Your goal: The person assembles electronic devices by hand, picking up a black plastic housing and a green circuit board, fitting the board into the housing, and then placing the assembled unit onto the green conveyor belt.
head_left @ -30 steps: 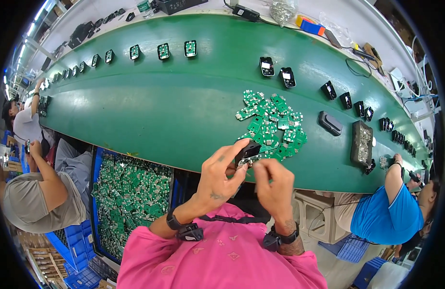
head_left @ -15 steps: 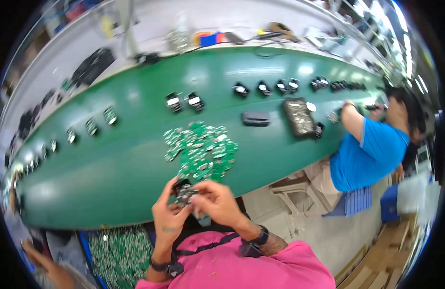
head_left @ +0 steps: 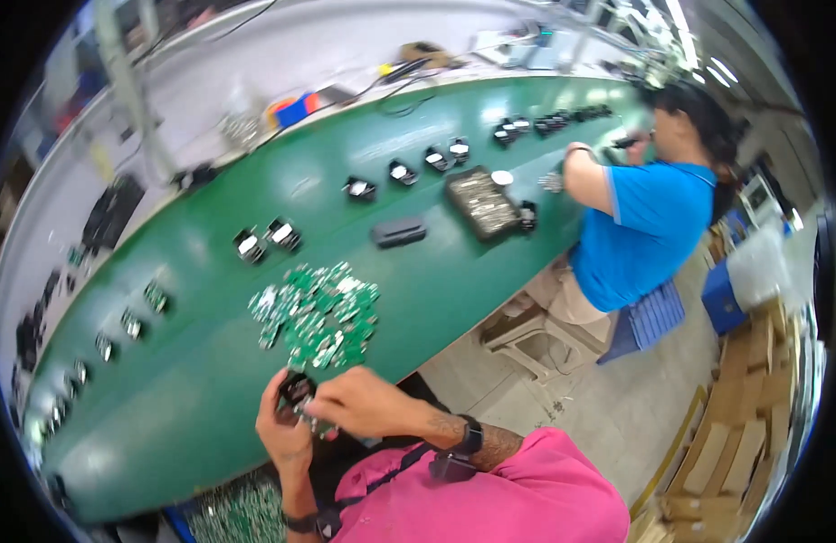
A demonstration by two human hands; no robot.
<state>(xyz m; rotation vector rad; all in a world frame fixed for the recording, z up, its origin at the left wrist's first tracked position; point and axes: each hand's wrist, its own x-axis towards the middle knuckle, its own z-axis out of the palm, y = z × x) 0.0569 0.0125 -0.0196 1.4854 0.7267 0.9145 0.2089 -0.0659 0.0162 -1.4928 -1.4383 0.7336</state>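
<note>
Just below the pile of green circuit boards (head_left: 317,314), two hands meet over the belt's edge.
Left hand (head_left: 287,427) curls closed around a small black housing (head_left: 296,389); right hand (head_left: 359,403), fingers bent, presses on it from beside.

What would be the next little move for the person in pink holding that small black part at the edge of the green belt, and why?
Probably pressing the small green circuit board fully into the small black plastic housing. The left hand cups the housing while the right hand pinches over it; both parts sit together near the pile of green circuit boards. How far it is seated is hidden.
</note>
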